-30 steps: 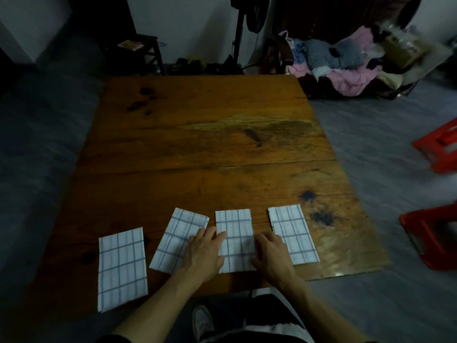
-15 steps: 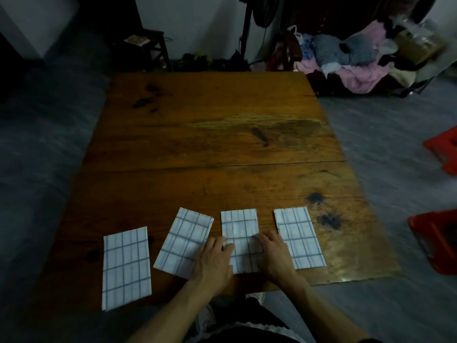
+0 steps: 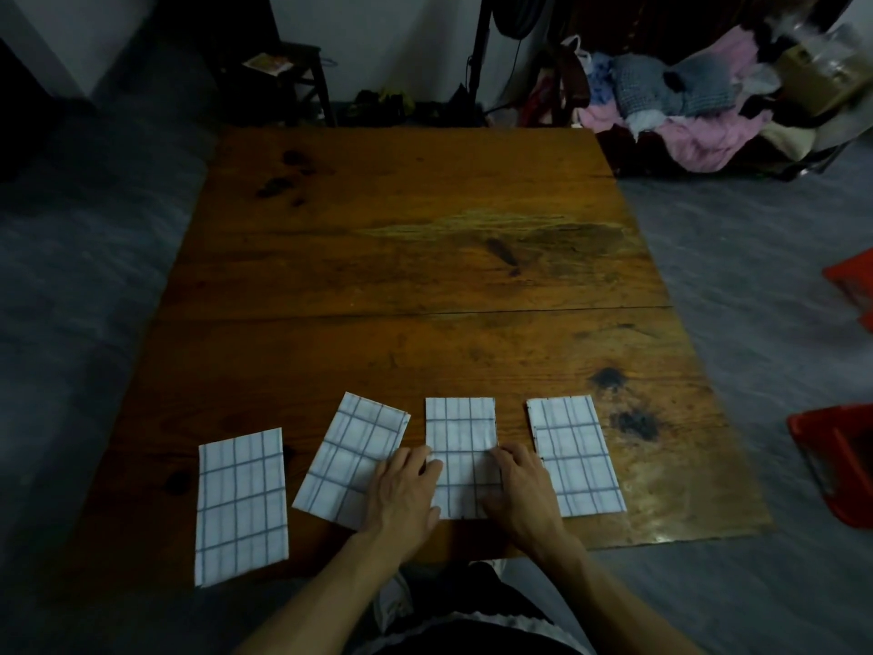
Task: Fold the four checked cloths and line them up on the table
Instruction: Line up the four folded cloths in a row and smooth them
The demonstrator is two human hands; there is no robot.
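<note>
four folded checked cloths lie in row near front edge of table (image 3: 425, 238). we keep left hand (image 3: 401, 494) and right hand (image 3: 519, 489) flat on third cloth (image 3: 460, 432), one at each long side, likely to square it with right cloth (image 3: 571, 446). fingers extended, pressing, gripping nothing. second cloth (image 3: 349, 446) sits tilted, partly under left hand; left cloth (image 3: 241, 503) overhangs table edge. both judged still to need aligning.

Four folded cloths (image 3: 242, 503) are patterned in white with a thin blue-grey check. The table (image 3: 415, 257) is coloured orange-brown with dark stains. Red stools (image 3: 836, 465) are seen on grey floor (image 3: 756, 257).
</note>
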